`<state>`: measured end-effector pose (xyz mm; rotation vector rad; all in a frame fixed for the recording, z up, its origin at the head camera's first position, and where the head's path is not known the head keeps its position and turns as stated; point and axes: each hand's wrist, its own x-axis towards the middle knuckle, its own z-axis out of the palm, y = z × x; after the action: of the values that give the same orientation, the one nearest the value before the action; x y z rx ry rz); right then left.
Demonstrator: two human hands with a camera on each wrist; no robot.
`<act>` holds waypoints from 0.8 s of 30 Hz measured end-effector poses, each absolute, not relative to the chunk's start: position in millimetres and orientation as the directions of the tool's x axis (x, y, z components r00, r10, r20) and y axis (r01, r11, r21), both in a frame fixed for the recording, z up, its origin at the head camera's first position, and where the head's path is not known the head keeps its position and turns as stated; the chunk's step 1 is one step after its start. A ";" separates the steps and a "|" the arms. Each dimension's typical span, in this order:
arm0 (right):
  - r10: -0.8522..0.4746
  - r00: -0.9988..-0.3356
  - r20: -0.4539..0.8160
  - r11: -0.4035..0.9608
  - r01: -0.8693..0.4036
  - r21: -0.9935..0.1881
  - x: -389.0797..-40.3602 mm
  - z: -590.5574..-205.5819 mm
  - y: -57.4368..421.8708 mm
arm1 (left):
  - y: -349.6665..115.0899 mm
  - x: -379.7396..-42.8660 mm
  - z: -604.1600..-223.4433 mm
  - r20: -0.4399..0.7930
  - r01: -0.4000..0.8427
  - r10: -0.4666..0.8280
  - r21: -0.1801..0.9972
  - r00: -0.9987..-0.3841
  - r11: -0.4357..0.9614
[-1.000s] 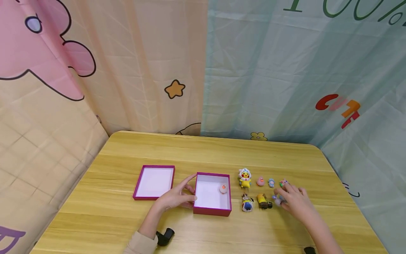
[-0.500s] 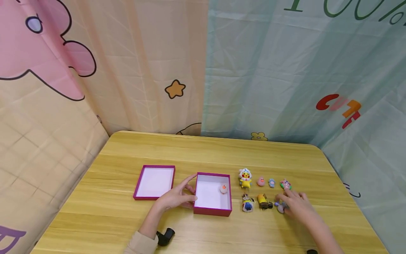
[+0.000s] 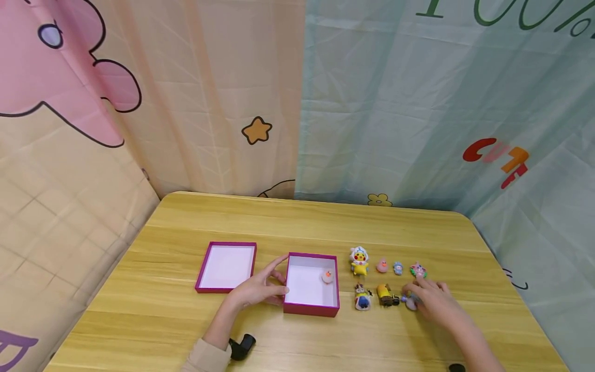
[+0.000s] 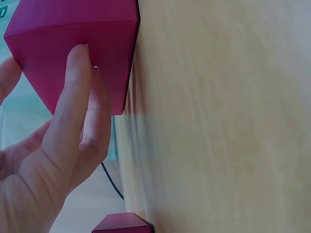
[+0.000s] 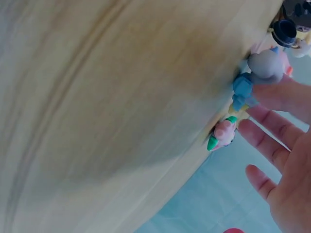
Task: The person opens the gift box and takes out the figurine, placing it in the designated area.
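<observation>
My left hand [image 3: 260, 285] rests against the left side of an uncovered magenta box [image 3: 310, 312] with a white inside. Extended fingers touch its outer wall [image 4: 43, 58] in the left wrist view. Inside the box sits a small pale pink figurine [image 3: 327, 277] with an orange beak. At the right end of the front row of toys, my right hand [image 3: 434, 302] pinches a small grey and blue figurine [image 5: 265, 65] between thumb and index finger, low at the tabletop. The other right fingers are spread. Just beyond them lies a pink and green figurine [image 3: 418, 270].
The magenta-edged lid [image 3: 229, 266] lies left of the box, white inside up. Right of the box stand a yellow figure in a white hood [image 3: 359, 261], a pink figurine [image 3: 382, 265], a little blue figurine [image 3: 397, 268], a blue-and-white figure [image 3: 362, 298] and a yellow-and-brown figure [image 3: 385, 295].
The grey and blue figurine has shifted slightly toward the table's front with my right hand, uncovering the pink and green figurine behind. My left hand and the box have stayed put.
</observation>
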<state>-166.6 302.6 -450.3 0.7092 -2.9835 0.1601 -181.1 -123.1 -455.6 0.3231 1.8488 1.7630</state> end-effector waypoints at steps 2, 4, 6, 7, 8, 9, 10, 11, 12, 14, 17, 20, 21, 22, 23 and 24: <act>-0.419 -0.905 0.076 0.899 -0.425 -0.104 -164.7 -449.2 303.2 | -123.2 -181.2 -456.2 -0.227 -0.201 0.533 0.974 -0.815 0.108; -0.384 -0.922 0.057 0.914 -0.388 -0.122 -162.4 -447.9 303.5 | -123.3 -181.2 -456.5 -0.227 -0.201 0.535 0.974 -0.814 0.107; -0.345 -0.938 0.043 0.928 -0.347 -0.135 -160.1 -446.7 303.0 | -123.4 -181.0 -456.3 -0.226 -0.201 0.535 0.974 -0.814 0.105; -0.328 -0.944 0.040 0.933 -0.331 -0.140 -159.2 -446.3 302.7 | -123.4 -181.0 -456.1 -0.225 -0.201 0.535 0.974 -0.815 0.103; -0.316 -0.948 0.038 0.937 -0.318 -0.144 -158.1 -445.9 302.3 | -123.4 -181.0 -456.1 -0.225 -0.202 0.534 0.974 -0.815 0.102; -0.303 -0.952 0.036 0.941 -0.305 -0.146 -157.0 -445.8 302.0 | -123.3 -181.0 -455.9 -0.224 -0.202 0.534 0.974 -0.815 0.100; -0.292 -0.956 0.034 0.945 -0.293 -0.147 -156.1 -445.6 301.7 | -123.4 -181.1 -455.8 -0.222 -0.201 0.533 0.975 -0.816 0.098; -0.283 -0.959 0.031 0.948 -0.284 -0.142 -155.6 -445.6 301.6 | -123.5 -181.2 -455.8 -0.222 -0.201 0.532 0.975 -0.817 0.097; -0.273 -0.961 0.028 0.952 -0.275 -0.137 -154.7 -445.6 301.5 | -123.4 -181.2 -455.8 -0.222 -0.201 0.532 0.975 -0.817 0.097; -0.260 -0.966 0.019 0.958 -0.260 -0.122 -153.8 -446.1 301.7 | -123.5 -181.4 -456.2 -0.223 -0.202 0.532 0.974 -0.817 0.099; -0.238 -0.971 0.007 0.966 -0.238 -0.103 -152.7 -447.3 302.2 | -123.1 -181.4 -456.9 -0.230 -0.206 0.531 0.973 -0.816 0.104; -0.211 -0.978 -0.001 0.973 -0.210 -0.097 -151.6 -449.7 302.4 | -123.1 -181.7 -457.5 -0.234 -0.211 0.528 0.972 -0.816 0.103; -0.200 -0.980 -0.003 0.975 -0.199 -0.094 -151.2 -450.5 302.3 | -123.1 -181.8 -457.8 -0.232 -0.209 0.529 0.972 -0.816 0.104; -0.190 -0.982 -0.005 0.978 -0.189 -0.092 -151.2 -451.4 302.2 | -123.3 -181.9 -457.9 -0.231 -0.209 0.528 0.972 -0.817 0.102; -0.180 -0.984 -0.007 0.980 -0.179 -0.088 -151.3 -452.3 302.1 | -123.4 -181.9 -458.0 -0.232 -0.210 0.527 0.972 -0.818 0.101; -0.170 -0.985 -0.009 0.982 -0.169 -0.086 -151.4 -453.0 301.8 | -123.4 -182.0 -458.0 -0.231 -0.210 0.527 0.973 -0.818 0.101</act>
<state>-151.4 301.8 -453.0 0.2692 -3.1434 0.1342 -182.0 -123.4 -458.0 0.3090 1.8451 1.7719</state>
